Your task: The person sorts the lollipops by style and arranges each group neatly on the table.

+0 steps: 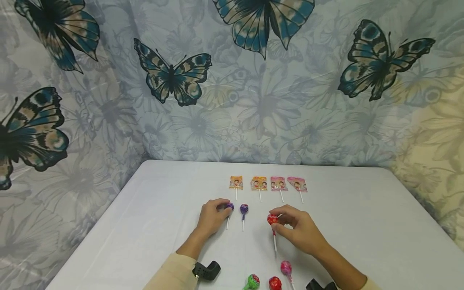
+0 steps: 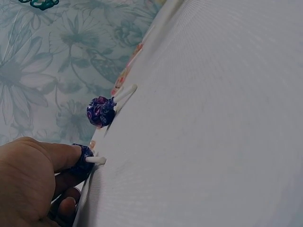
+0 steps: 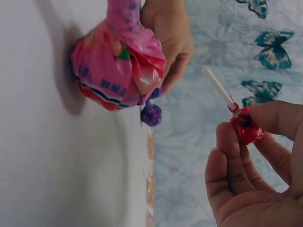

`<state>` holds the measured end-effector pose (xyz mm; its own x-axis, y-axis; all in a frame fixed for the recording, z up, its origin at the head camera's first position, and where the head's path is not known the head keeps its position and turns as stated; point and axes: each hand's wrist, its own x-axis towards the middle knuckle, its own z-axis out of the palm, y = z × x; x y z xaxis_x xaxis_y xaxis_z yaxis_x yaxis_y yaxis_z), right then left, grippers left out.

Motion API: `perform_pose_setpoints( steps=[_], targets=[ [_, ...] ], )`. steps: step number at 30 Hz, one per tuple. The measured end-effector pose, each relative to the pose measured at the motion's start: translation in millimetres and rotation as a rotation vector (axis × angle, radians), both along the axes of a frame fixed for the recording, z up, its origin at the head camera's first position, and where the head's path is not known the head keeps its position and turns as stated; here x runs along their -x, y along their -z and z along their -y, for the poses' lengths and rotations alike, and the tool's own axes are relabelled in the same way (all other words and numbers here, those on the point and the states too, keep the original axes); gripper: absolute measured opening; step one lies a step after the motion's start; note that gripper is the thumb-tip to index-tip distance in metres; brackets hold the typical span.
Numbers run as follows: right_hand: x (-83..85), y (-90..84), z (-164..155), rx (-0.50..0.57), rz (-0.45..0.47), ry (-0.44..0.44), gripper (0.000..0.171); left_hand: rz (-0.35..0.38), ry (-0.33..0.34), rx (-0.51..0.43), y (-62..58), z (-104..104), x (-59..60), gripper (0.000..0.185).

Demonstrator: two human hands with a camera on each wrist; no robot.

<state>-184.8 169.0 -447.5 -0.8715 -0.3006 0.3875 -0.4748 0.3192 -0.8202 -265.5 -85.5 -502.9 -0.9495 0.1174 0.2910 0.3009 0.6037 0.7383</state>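
My left hand (image 1: 212, 217) pinches the wrapped head of a purple lollipop (image 1: 230, 206), whose white stick points toward me close over the table. Just right of it lies a second purple lollipop (image 1: 244, 209), also seen in the left wrist view with its stick (image 2: 125, 93) on the white surface. Between thumb and fingers, my right hand (image 1: 299, 229) grips a red lollipop (image 1: 272, 219) by its head; the stick hangs toward me. In the right wrist view this red lollipop (image 3: 246, 126) is held up off the table, and a large pink lollipop (image 3: 118, 66) looms nearby.
At the back of the white table (image 1: 163, 189), several flat-wrapped lollipops stand in a row, orange ones (image 1: 259, 183) left and pink ones (image 1: 278, 184) right. Near the front lie a green lollipop (image 1: 252, 281), another red lollipop (image 1: 275, 283) and the pink lollipop (image 1: 286, 267). Butterfly-patterned cloth hangs behind.
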Motion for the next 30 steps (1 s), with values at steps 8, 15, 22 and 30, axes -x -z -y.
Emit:
perform_pose_setpoints(
  steps=[8,15,22,30],
  targets=[
    [13.4,-1.9,4,0.018,-0.031,-0.047,0.024,0.002,0.001,0.009,1.0,1,1.4,0.026],
    [17.1,-16.6,10,0.007,0.010,-0.011,0.023,-0.001,-0.001,0.002,-0.1,0,1.3,0.025],
    [27.5,-12.8,11,-0.002,0.080,0.013,0.023,-0.004,0.007,0.003,0.1,0,0.9,0.025],
    [48.3,7.5,7,0.039,0.151,-0.015,0.028,-0.007,0.004,0.011,1.0,1,2.1,0.026]
  ],
)
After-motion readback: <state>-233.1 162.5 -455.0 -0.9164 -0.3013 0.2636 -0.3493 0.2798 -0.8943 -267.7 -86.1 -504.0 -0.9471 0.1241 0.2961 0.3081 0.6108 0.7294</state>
